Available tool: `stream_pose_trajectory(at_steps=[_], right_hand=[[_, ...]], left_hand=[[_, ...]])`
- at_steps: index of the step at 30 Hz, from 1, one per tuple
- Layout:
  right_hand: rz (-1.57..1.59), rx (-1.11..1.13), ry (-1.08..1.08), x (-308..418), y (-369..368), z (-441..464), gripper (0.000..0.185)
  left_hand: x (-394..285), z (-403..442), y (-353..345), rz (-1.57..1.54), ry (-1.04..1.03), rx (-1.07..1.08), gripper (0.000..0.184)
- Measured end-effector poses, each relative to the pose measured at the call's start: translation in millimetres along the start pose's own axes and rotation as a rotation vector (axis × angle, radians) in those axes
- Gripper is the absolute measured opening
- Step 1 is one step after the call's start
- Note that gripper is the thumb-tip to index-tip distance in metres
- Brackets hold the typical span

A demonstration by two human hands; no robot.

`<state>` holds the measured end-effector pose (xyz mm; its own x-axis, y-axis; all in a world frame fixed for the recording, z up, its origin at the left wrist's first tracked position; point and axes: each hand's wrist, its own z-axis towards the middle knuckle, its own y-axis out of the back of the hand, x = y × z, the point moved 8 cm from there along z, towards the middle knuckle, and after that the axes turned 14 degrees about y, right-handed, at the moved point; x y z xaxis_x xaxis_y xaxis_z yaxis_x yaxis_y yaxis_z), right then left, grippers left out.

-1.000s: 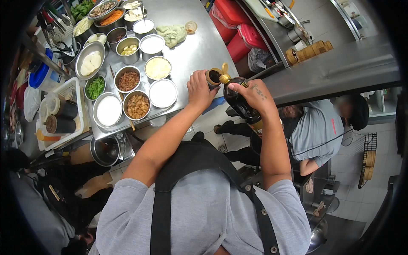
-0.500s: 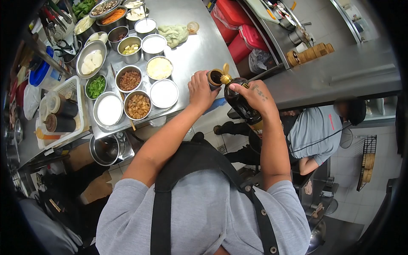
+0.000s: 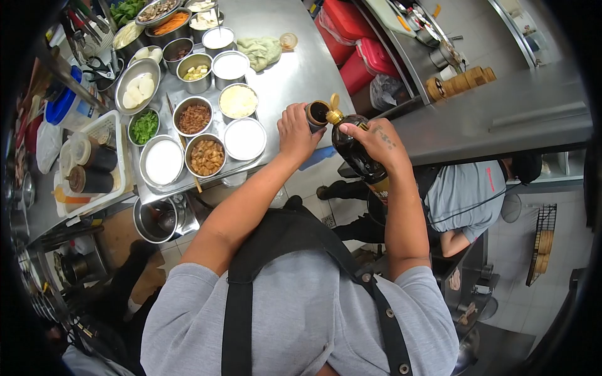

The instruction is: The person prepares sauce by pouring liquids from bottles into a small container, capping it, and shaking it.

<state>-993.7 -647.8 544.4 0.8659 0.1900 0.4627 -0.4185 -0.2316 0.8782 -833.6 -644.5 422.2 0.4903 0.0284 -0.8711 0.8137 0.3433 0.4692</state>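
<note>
My left hand (image 3: pixel 297 133) is wrapped round a small open container (image 3: pixel 318 114) with dark contents, over the front edge of the steel table (image 3: pixel 301 69). My right hand (image 3: pixel 380 143) grips a dark bottle (image 3: pixel 355 150) tilted toward that container. The bottle's yellow flip cap (image 3: pixel 335 109) is open, and its mouth is at the container's rim. To the left stand metal pots, among them one of browned chunks (image 3: pixel 207 157), one of dark red bits (image 3: pixel 194 118), one of chopped greens (image 3: pixel 145 126) and one of pale shreds (image 3: pixel 239 101).
A green cloth (image 3: pixel 259 52) and a small round lid (image 3: pixel 288 41) lie on the table. A white basket (image 3: pixel 93 202) of containers sits at the left. Red bins (image 3: pixel 365 66) stand beyond the table. A person in grey (image 3: pixel 467 195) bends at the right; another is at lower left.
The bottle and container have stayed nearly in place. The table and pots have shifted slightly right in view. The person at lower left has moved down and the one at right has shifted slightly.
</note>
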Motion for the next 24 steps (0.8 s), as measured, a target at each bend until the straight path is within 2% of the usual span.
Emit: stream_pose_trajectory(at_steps=[13,19,23,24], right_hand=[[0.216,-0.023,-0.021,10.6,9.1,8.4,0.059],[0.403,-0.164,-0.040,-24.3,19.6,28.7,0.055],[0.588,-0.341,0.082,-53.4,16.7,53.8,0.058],[0.541,-0.327,0.060,-59.4,14.2,57.0,0.059]], left_hand=[[4.7,7.4,6.5,0.028,0.016,-0.053,0.077],[9.0,13.5,12.3,0.058,0.023,-0.074,0.077],[13.6,18.4,13.2,0.079,0.056,-0.077,0.076],[13.3,19.8,14.5,0.077,0.046,-0.084,0.075]])
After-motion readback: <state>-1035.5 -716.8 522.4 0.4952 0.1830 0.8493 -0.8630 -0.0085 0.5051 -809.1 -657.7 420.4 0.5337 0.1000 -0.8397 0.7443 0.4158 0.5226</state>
